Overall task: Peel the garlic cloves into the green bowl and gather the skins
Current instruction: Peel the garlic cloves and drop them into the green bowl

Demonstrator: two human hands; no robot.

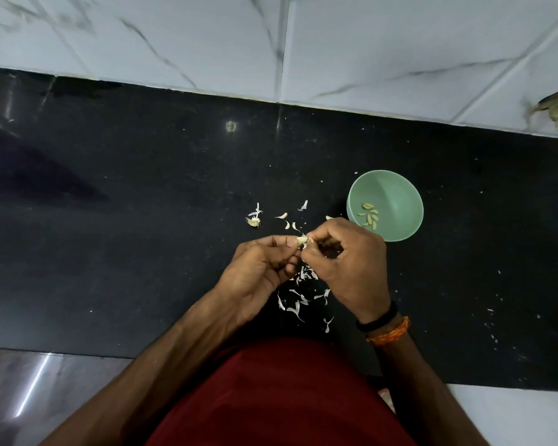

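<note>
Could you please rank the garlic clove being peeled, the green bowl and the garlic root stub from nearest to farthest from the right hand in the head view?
From the right hand:
1. Garlic clove, pinched at its fingertips, also held by the left hand.
2. Green bowl, just beyond it.
3. Garlic root stub, farthest, off to the left.

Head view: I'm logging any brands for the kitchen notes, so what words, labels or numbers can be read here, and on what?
None: no readable text on the green bowl, the black counter, the wall tiles, the wristbands or the red garment.
</note>
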